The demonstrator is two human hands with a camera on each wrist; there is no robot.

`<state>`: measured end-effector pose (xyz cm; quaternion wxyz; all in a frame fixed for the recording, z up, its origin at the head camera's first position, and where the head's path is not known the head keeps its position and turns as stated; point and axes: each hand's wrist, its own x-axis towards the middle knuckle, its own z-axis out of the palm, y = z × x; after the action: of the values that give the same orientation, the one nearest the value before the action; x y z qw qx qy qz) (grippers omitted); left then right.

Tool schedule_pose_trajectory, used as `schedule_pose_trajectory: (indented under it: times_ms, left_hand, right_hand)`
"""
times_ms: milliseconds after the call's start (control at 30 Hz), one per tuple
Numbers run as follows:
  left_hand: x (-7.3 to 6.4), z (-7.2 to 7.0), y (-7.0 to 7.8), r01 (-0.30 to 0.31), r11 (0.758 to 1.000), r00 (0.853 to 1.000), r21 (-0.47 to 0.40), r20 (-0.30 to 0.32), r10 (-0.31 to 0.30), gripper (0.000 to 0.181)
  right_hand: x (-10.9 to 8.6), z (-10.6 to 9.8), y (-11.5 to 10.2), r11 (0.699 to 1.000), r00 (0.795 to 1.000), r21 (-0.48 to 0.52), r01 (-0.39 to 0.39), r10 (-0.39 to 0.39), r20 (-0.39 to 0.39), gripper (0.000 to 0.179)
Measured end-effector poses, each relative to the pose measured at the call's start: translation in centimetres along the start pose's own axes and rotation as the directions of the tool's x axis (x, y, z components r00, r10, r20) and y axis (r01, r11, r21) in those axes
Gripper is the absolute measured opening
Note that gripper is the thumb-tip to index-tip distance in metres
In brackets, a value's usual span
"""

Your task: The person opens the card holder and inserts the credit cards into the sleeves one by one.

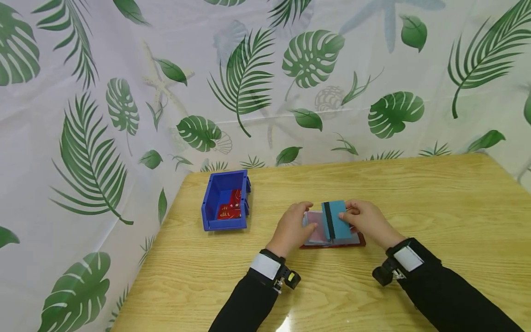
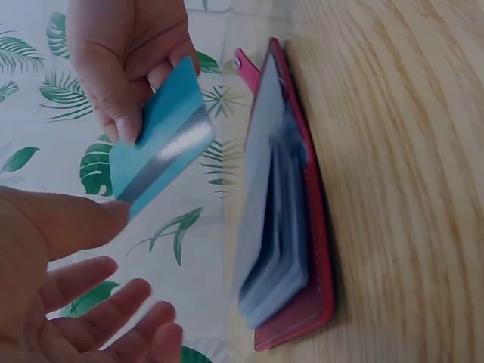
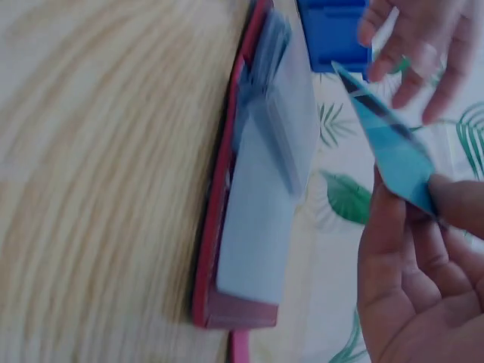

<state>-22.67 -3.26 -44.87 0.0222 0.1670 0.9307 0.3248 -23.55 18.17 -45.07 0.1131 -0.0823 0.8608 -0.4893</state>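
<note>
A teal-blue card with a dark stripe (image 1: pixel 338 221) is pinched between the thumb and fingers of my right hand (image 1: pixel 370 222), above an opened card holder. That holder (image 2: pixel 321 249) has a red cover, a snap strap and a fan of clear plastic sleeves (image 3: pixel 253 219). My left hand (image 1: pixel 292 228) is just left of the card, its fingers spread and relaxed. In the left wrist view the left thumb (image 2: pixel 83 224) comes up to the card's lower corner; whether it touches is unclear. Part of the holder is hidden behind the card and hands.
A blue plastic bin (image 1: pixel 224 224) stands on the table at the back left, with red cards (image 1: pixel 230 210) marked VIP inside. Behind the wooden table (image 1: pixel 435 198) hangs a white cloth printed with green leaves (image 1: pixel 257 143).
</note>
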Motion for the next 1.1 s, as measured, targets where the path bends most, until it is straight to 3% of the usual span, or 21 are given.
schedule_pose_trajectory:
  times_ms: [133, 267, 400, 600, 1100]
  left_hand:
    - [0.2, 0.7, -0.3, -0.016, 0.993, 0.997, 0.121, 0.074, 0.007, 0.050]
    - [0.4, 1.2, -0.2, -0.080, 0.974, 0.990, 0.214, 0.132, 0.052, 0.045]
    - [0.6, 1.4, -0.1, -0.131, 0.963, 0.983, 0.236, 0.160, 0.094, 0.033]
    - [0.7, 1.9, -0.8, -0.107, 0.979, 0.985, 0.175, 0.154, 0.080, 0.014]
    - [0.4, 1.9, -1.2, -0.088, 0.961, 0.994, 0.262, 0.090, 0.066, 0.021]
  right_hand:
    - [0.1, -0.5, 0.7, 0.993, 0.997, 0.089, -0.079, 0.080, -0.011, 0.043]
    - [0.3, -0.7, 1.4, 0.984, 0.990, 0.119, -0.135, 0.137, -0.012, 0.035]
    - [0.5, -0.7, 2.0, 0.975, 0.984, 0.138, -0.175, 0.179, -0.016, 0.034]
    - [0.6, -0.3, 2.6, 0.968, 0.982, 0.170, -0.187, 0.191, -0.009, 0.037]
    - [1.0, 0.6, 2.6, 0.981, 0.983, 0.090, -0.174, 0.178, -0.039, 0.020]
